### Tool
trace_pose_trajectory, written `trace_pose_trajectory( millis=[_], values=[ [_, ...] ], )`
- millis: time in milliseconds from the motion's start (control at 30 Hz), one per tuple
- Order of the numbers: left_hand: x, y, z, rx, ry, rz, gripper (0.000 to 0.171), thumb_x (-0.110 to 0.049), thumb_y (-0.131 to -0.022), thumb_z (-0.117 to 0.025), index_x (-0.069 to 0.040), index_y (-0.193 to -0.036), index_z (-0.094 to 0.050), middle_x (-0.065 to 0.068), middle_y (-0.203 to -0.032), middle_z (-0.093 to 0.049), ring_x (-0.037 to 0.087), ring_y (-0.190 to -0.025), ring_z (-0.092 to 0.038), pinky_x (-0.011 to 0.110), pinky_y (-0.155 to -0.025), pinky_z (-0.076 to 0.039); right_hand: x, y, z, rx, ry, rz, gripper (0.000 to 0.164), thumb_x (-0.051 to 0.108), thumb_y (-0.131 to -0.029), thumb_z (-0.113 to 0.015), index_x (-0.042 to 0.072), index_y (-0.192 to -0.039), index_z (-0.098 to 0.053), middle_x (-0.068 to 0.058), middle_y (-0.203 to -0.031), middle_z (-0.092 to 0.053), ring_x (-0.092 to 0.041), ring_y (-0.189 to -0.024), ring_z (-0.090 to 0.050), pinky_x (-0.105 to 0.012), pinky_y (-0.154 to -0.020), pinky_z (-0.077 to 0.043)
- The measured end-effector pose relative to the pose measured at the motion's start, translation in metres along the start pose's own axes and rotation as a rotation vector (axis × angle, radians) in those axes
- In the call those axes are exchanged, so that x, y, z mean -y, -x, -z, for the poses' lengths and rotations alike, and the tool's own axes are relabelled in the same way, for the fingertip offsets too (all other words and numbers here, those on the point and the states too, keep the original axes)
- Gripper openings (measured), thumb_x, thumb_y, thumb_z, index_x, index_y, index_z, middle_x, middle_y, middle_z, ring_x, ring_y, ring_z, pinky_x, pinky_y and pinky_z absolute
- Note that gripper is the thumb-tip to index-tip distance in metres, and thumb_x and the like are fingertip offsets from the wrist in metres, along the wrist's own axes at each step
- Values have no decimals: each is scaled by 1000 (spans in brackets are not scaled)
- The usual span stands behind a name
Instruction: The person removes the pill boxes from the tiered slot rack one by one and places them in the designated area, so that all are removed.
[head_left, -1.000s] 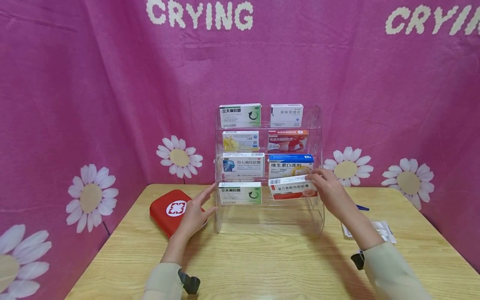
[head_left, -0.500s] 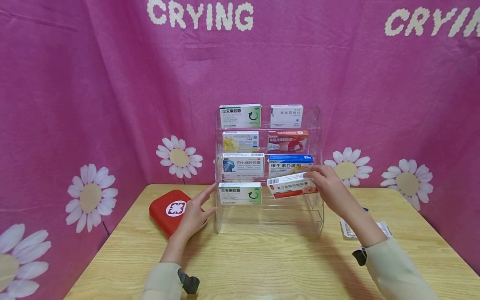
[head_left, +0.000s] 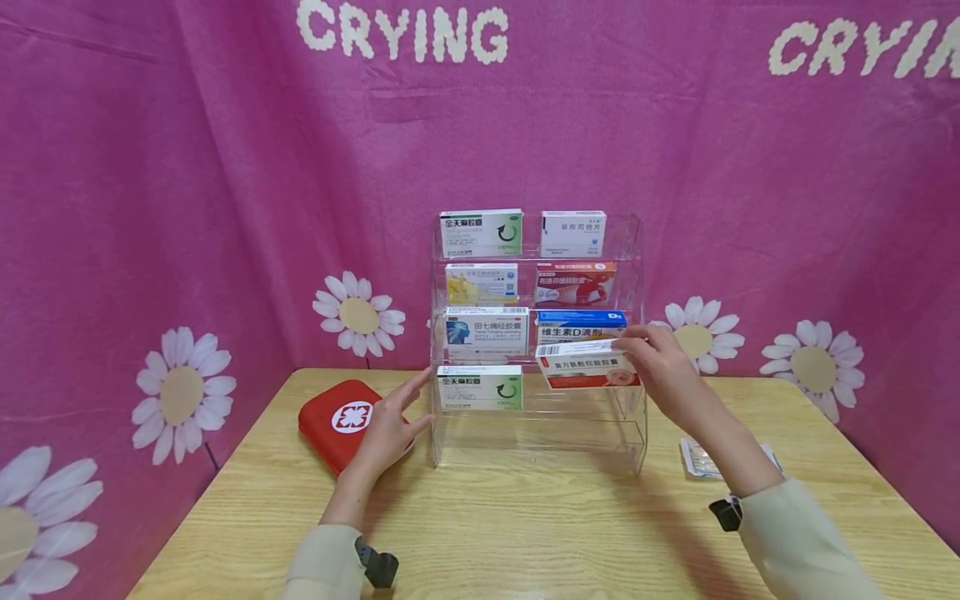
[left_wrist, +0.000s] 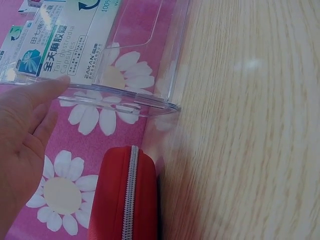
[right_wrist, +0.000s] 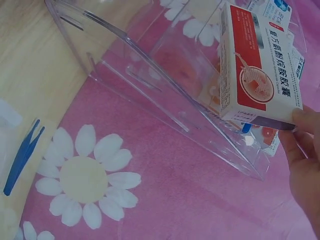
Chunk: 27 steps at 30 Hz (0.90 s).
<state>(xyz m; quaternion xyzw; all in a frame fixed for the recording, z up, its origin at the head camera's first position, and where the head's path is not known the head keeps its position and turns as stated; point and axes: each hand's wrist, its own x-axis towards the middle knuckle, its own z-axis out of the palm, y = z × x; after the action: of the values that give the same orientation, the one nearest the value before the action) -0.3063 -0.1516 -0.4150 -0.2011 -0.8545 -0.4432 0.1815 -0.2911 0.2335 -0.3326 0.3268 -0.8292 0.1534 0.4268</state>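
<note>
My right hand pinches a white-and-red medicine box by its right end, between thumb and fingers. The box is slightly tilted and overlaps the blue-topped vitamin D box in the head view. Its red front faces the right wrist camera, where the medicine box stands out from the rack. With fingers fairly straight, my left hand rests against the left side of the clear acrylic display rack. Close to those fingertips, a green-and-white capsule box sits on a lower tier.
Several more medicine boxes, among them a white one, fill the upper tiers. Left of the rack lies a red zippered first-aid case. On the right are a clear packet and blue tweezers. A pink flowered cloth hangs behind the table.
My right hand has raised the medicine box slightly, so it covers more of the vitamin D box. My left hand has stayed at the rack's side.
</note>
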Motion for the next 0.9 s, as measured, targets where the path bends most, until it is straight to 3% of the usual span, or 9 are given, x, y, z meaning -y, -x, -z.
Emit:
trace_pose_trajectory(
  millis=[133,233,333,400,600,800,900],
  values=[
    [0,0,1,8,8,7,72,4,-81,-74,-10,-145,-46,16,-146,-52,39,-125,-59,47,-102,-50,-1,4,1,-29,-1,-19,29,-20,-75,-70,-1,-98,-68,-18,-101,-64,-31,-98,-58,-35,-81,-54],
    [1,1,1,11,1,3,72,3,-81,-74,-11,-146,-46,15,-146,-52,39,-124,-59,48,-102,-50,-2,8,2,-49,-29,-37,29,-20,-75,-69,-3,-98,-68,-18,-100,-64,-31,-97,-58,-12,-91,-47],
    [1,1,1,6,-2,-7,72,4,-80,-75,-11,-145,-47,16,-145,-53,39,-123,-60,48,-102,-50,-1,12,4,-62,-62,-61,30,-20,-74,-70,-4,-98,-68,-17,-101,-64,-30,-97,-58,6,-97,-30],
    [1,1,1,3,-3,-16,73,5,-80,-75,-10,-145,-47,16,-145,-53,40,-122,-60,48,-101,-50,1,14,6,-69,-83,-80,30,-20,-74,-70,-4,-99,-68,-16,-102,-64,-29,-97,-58,8,-98,-26],
    [1,1,2,16,-9,-4,72,3,-80,-75,-11,-145,-47,15,-146,-53,39,-124,-59,46,-103,-50,8,20,7,-93,-119,-140,28,-17,-75,-71,-2,-99,-69,-15,-100,-68,-26,-94,-61,6,-91,-34],
    [1,0,3,31,4,14,72,1,-82,-75,-12,-146,-46,13,-146,-53,37,-126,-58,45,-105,-49,18,28,1,-100,-177,-198,27,-14,-75,-73,0,-98,-71,-12,-97,-70,-6,-88,-61,2,-86,-40],
    [0,0,3,30,6,7,72,1,-81,-75,-11,-146,-46,14,-146,-53,38,-126,-58,45,-105,-48,27,31,-4,-72,-216,-229,26,-13,-78,-71,1,-99,-71,-10,-98,-71,-3,-88,-60,1,-81,-43]
  ],
)
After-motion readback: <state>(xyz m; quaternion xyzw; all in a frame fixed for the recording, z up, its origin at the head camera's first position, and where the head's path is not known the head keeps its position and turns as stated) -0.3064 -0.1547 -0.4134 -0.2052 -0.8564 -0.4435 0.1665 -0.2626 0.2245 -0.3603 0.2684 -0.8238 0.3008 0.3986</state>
